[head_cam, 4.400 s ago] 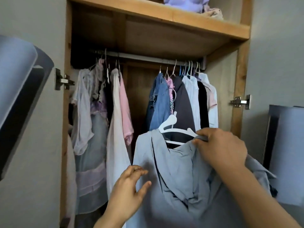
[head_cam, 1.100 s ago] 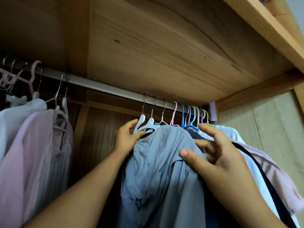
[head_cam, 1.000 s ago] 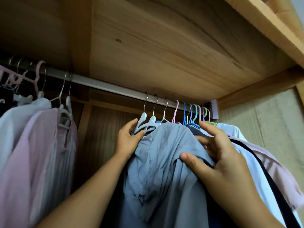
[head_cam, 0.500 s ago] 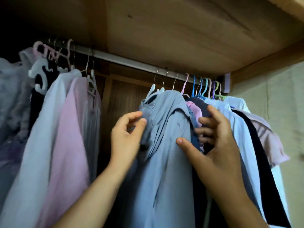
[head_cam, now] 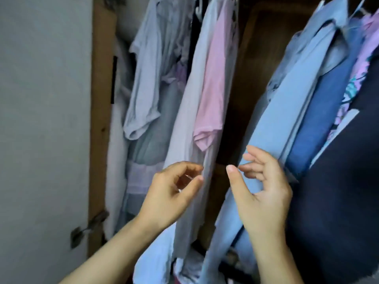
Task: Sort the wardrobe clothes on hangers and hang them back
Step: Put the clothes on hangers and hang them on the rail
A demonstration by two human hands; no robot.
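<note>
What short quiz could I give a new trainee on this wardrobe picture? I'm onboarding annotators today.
1. True or false: the right hand grips a hanger.
2. Which garment hangs directly beside the pink T-shirt, towards the left hand? A) dark navy garment B) pale grey garment C) floral garment
3. Fill in: the light blue shirt hangs at the ____ end of the right-hand group of clothes.

Key
1. False: its fingers are loosely spread beside the light blue shirt, holding nothing.
2. B: the pale grey garment, whose edge the left hand's fingertips meet.
3. Left, nearest the gap showing the wooden back panel.
</note>
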